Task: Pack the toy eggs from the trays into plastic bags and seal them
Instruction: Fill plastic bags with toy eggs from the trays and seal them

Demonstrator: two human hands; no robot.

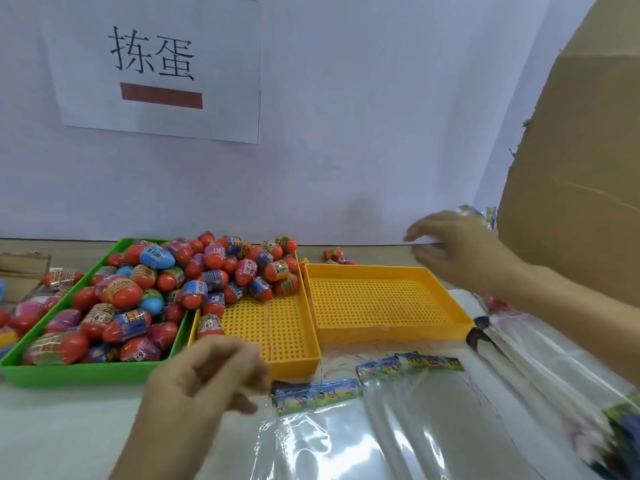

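Hovering over bags [346,427], left hand [204,372] curls; right hand [460,247] seemingly open

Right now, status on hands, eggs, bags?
Left hand curled, empty, near bag header. Right hand open, blurred, above empty yellow tray. Toy eggs still in trays. Nothing blocking.

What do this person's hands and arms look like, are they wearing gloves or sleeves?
No gloves: both the left hand and the right hand are bare. No sleeves show either, and the forearms are uncovered as far as the picture reaches. No watch, ring or bracelet shows, though the right hand is blurred.
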